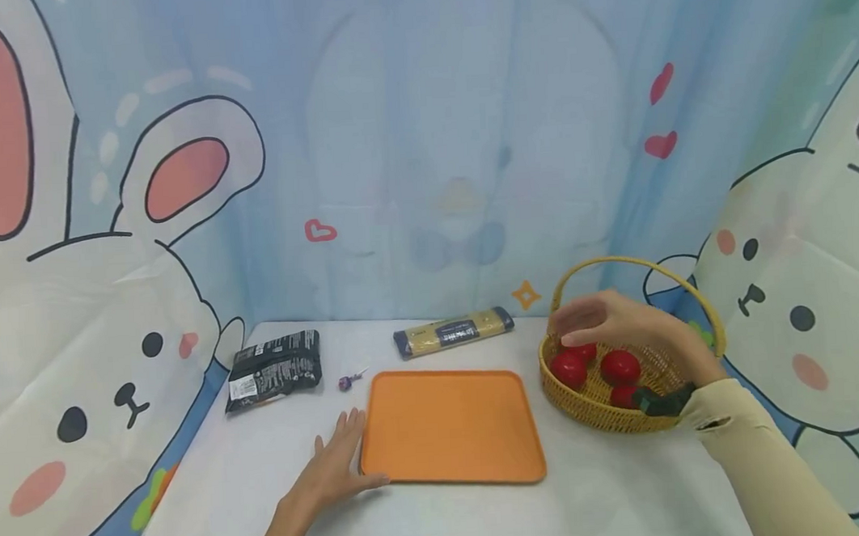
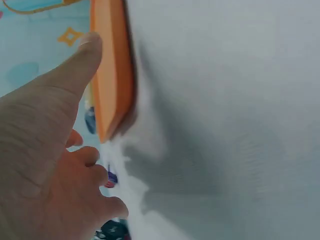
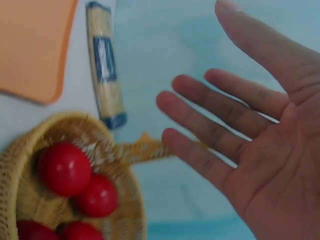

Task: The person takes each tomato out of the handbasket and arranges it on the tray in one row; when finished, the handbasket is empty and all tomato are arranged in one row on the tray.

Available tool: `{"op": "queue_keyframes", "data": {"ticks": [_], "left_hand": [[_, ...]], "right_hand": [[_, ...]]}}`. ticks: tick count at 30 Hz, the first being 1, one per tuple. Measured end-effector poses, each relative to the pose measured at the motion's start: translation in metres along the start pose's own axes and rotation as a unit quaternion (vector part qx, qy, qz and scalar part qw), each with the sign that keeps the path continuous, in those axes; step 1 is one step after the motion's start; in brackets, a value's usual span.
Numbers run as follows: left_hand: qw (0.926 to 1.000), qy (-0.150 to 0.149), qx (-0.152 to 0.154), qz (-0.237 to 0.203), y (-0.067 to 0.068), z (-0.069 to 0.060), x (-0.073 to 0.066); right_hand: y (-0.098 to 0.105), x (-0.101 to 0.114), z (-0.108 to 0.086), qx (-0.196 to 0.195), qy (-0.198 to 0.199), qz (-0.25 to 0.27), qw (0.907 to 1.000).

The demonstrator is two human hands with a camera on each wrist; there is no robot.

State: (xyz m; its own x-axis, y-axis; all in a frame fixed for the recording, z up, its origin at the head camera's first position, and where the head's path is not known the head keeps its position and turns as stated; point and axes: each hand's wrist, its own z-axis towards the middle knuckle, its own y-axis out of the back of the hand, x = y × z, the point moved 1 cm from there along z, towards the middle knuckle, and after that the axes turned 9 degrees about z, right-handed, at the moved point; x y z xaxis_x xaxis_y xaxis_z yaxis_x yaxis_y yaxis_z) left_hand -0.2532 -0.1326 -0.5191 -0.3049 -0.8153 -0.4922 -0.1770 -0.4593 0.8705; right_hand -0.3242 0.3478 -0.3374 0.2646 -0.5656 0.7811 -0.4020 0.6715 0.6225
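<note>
My left hand (image 1: 334, 466), fingers spread, is at the near left corner of an orange tray (image 1: 448, 427). In the left wrist view its thumb lies against the tray's side; whether it presses there I cannot tell. Above a yellow wicker basket (image 1: 590, 405) hovers my right hand (image 1: 614, 321), its fingers loosely bent and nothing in them. Several shiny red round fruits lie in the basket, among them one red fruit (image 1: 620, 366) near the middle and another red fruit (image 3: 65, 169) in the right wrist view. The basket's handle arches up behind the right hand.
Behind the tray lies a yellow-and-blue noodle packet (image 1: 455, 332). A small purple lollipop (image 1: 346, 382) and a black bag (image 1: 274, 369) are to the left on the white table (image 1: 443, 522). A printed curtain (image 1: 423, 139) closes off the back.
</note>
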Motion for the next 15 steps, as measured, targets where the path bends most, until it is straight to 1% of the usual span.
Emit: {"op": "queue_keyframes", "data": {"ticks": [1,4,8,10,11,15], "left_hand": [[1.0,0.0,-0.003,-0.005,-0.003,-0.001,0.003],[0.9998,0.002,-0.001,-0.018,-0.009,-0.002,0.008],[0.9997,-0.001,0.01,-0.02,-0.014,-0.003,0.012],[0.9998,-0.005,0.013,-0.016,-0.014,-0.003,0.014],[0.9998,-0.006,0.014,-0.014,-0.014,-0.003,0.014],[0.9998,-0.006,0.016,-0.007,-0.013,-0.003,0.017]], "right_hand": [[0.004,-0.006,-0.001,-0.007,-0.005,0.009,0.9999],[0.012,-0.026,-0.001,-0.038,0.002,0.019,0.9991],[0.012,-0.05,0.001,-0.102,0.002,0.016,0.9947],[0.01,-0.063,0.003,-0.13,-0.009,0.016,0.9913],[0.008,-0.069,0.004,-0.141,-0.022,0.02,0.9896],[0.002,-0.089,0.008,-0.163,-0.058,0.031,0.9844]]}}
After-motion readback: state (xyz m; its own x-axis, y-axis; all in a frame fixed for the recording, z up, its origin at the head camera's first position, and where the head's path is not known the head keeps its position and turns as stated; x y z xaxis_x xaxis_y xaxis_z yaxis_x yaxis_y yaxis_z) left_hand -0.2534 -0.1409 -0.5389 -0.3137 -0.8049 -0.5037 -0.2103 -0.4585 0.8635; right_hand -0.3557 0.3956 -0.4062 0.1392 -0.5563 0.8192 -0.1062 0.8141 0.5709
